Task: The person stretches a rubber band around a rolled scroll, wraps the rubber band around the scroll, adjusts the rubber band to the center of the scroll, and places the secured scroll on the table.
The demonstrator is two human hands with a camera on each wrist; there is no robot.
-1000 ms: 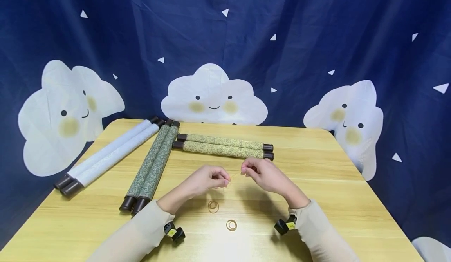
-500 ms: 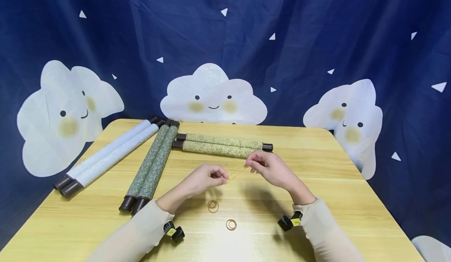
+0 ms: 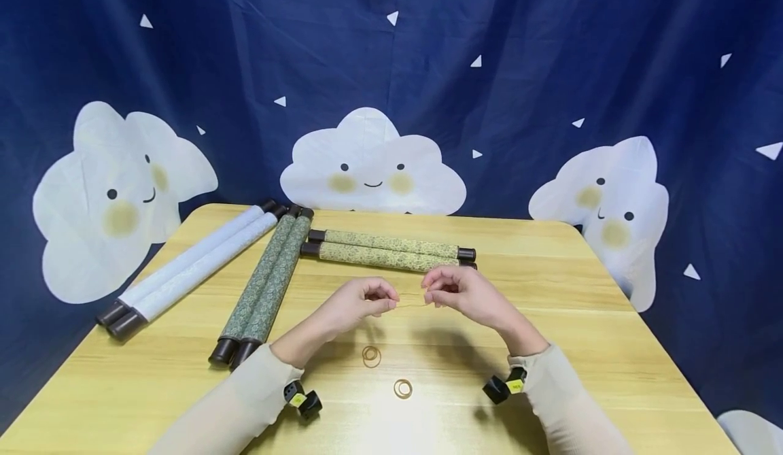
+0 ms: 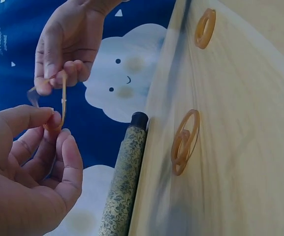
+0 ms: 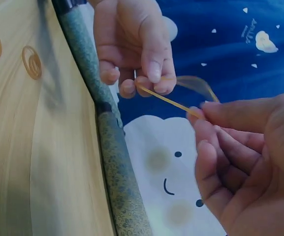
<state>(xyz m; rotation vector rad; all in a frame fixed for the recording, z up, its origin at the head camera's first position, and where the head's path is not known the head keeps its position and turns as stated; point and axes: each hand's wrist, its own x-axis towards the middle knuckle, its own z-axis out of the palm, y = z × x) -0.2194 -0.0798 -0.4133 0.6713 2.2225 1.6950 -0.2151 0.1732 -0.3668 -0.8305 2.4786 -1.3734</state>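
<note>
Between my two hands, over the middle of the table, a thin amber rubber band spans from fingers to fingers. My left hand pinches one end of it between thumb and fingertips. The other end is pinched by my right hand, close in front of the yellow scrolls. In the right wrist view one strand runs straight while the other bows outward. On the table below the hands lie two small groups of rubber bands, one group farther away and one nearer.
A pair of yellow patterned scrolls with dark end knobs lies across the back of the table. To the left are a green pair and a pale blue-white pair. A navy cloud-print curtain hangs behind.
My right hand first drew away to the right, stretching the rubber band, then came back slightly toward the left hand. The left hand rose a little. Scrolls and loose bands stayed put.
</note>
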